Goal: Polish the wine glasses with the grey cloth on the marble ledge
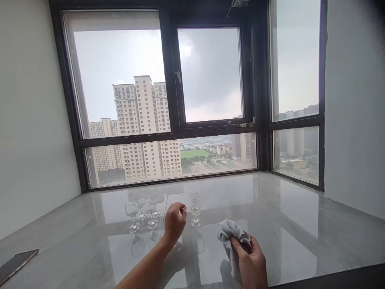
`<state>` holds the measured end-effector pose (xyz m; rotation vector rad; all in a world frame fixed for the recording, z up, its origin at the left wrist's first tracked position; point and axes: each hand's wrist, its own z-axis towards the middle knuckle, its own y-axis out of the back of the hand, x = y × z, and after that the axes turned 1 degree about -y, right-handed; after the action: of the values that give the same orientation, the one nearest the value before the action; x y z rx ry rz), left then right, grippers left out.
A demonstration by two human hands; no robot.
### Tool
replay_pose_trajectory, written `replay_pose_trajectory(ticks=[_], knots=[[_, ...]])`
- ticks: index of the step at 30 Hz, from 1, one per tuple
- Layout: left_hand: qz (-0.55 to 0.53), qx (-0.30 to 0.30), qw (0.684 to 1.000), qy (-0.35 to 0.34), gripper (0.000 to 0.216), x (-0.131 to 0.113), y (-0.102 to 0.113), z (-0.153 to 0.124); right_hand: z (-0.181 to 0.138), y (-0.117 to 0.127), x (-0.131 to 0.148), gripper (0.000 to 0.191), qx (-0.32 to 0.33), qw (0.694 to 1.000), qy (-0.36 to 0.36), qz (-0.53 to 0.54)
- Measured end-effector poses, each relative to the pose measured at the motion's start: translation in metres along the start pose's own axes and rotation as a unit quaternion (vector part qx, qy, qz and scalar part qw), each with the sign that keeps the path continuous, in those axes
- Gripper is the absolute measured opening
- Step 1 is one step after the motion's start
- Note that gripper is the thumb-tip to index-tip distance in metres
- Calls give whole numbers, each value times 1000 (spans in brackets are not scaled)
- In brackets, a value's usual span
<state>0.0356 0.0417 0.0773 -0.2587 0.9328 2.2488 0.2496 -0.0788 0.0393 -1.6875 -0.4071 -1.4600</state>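
My left hand (pixel 175 220) hangs over the grey sill, fingers loosely curled with a gap between thumb and fingertips. Nothing shows in it. Just to its right, apart from the fingers, a clear stemmed glass (pixel 195 209) stands upright; the outline above its bowl is faint, and I cannot tell whether a second glass is behind it. To the left of this hand, several clear stemmed glasses (pixel 132 209) stand upright in a cluster. My right hand (pixel 253 263) grips a bunched grey cloth (pixel 229 232), whose loose end hangs down.
The glossy grey sill (pixel 288 224) reflects the windows. A phone (pixel 18 263) lies at the left front edge. Dark window frames (pixel 171 136) rise behind the glasses, with white walls at both sides and tall buildings (pixel 144 120) outside.
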Motion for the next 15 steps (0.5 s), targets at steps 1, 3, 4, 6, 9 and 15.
replay_pose_trajectory(ticks=[1,3,4,6,9,15], knots=[[14,-73,997,-15,17,2,9,2,2,1,-1,50,-1,1000,0,2],[37,-213,976,-10,20,8,26,5,4,3,-2,51,2,1000,0,4],[42,-268,963,14,28,12,32,7,5,4,-3,52,7,1000,0,3],[46,-327,940,83,46,20,39,9,7,6,-2,53,11,1000,3,-6],[47,-322,932,162,62,30,37,9,5,8,6,56,7,999,-3,-47],[25,-309,910,277,74,42,28,9,-1,5,23,56,-10,998,-12,-68]])
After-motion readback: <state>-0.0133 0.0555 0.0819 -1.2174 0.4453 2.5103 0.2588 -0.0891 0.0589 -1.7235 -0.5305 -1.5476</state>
